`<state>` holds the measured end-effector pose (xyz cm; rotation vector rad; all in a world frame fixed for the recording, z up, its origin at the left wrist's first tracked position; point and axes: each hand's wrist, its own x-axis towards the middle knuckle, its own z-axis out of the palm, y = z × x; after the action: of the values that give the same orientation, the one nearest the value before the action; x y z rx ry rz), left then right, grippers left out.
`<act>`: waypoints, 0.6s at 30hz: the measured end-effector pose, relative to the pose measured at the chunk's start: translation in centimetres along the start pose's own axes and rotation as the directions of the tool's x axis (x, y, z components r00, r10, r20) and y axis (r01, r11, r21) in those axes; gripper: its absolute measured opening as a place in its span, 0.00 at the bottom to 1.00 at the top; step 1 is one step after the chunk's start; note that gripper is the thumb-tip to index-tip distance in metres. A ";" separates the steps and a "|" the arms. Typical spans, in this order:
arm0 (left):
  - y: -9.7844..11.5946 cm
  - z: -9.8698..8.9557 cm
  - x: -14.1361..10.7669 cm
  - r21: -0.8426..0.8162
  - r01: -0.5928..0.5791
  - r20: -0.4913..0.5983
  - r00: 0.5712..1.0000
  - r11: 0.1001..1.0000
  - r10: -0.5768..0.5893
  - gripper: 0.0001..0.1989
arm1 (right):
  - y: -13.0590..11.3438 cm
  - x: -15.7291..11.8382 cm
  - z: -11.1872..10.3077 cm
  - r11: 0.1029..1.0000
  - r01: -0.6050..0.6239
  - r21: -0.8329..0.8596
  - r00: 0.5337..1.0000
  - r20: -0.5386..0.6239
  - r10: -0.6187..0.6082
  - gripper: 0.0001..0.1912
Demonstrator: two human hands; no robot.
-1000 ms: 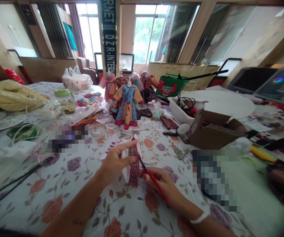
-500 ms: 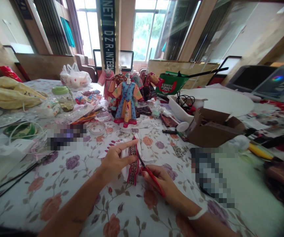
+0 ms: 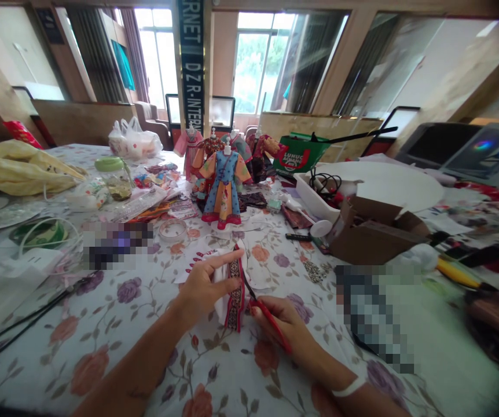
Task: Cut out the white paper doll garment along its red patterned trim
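Note:
My left hand [image 3: 204, 284] pinches a small white piece of cloth [image 3: 222, 307] edged with a red and black patterned trim [image 3: 235, 295]. Its index finger lies along the trim's far end and the thumb presses on the middle of the band. In my right hand [image 3: 286, 318] is a pair of red-handled scissors [image 3: 271, 321]. The dark blades lie along the right edge of the trim and point away from me. Whether the blades are parted cannot be made out. A white sheet with red petal shapes [image 3: 195, 263] lies partly under my left hand.
Doll-sized dresses on stands, a blue and orange one [image 3: 223, 188] foremost, stand beyond my hands. On the right are a cardboard box [image 3: 375, 231], a white tray [image 3: 314, 194] and a green bag [image 3: 297, 153]. A tape roll [image 3: 173, 230], jar [image 3: 118, 180] and power strip [image 3: 28, 272] lie left.
The whole view has shifted slightly, with the scene sitting a little lower. Both hands keep nearly the same pose on the cloth and scissors.

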<state>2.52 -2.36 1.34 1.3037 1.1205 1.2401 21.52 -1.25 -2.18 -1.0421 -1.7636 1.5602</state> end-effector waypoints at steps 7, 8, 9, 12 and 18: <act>-0.2 -0.1 0.2 -0.028 -0.004 0.009 1.000 1.000 0.004 0.25 | 0.1 0.0 0.1 0.999 -0.033 0.030 0.999 -0.025 0.034 0.28; -0.2 -0.1 0.2 -0.023 -0.006 0.002 1.000 1.000 0.006 0.25 | 0.0 0.0 0.1 0.998 -0.038 0.042 0.999 -0.021 0.039 0.28; -0.3 -0.1 0.2 -0.019 -0.007 0.002 1.000 1.000 0.007 0.24 | -0.2 0.0 0.1 0.998 -0.042 0.052 0.999 -0.014 0.043 0.28; -0.4 -0.1 0.2 -0.023 -0.002 0.038 0.999 1.000 0.003 0.24 | -0.5 0.0 0.2 0.996 -0.049 0.078 0.999 0.004 0.049 0.28; -0.2 0.0 0.1 -0.086 0.064 0.033 0.998 0.994 -0.061 0.25 | -0.7 0.0 0.2 0.995 -0.055 0.080 0.998 0.014 0.055 0.29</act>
<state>2.57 -2.29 1.16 1.2094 1.0668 1.2062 21.27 -1.37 -1.50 -1.0527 -1.6786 1.6597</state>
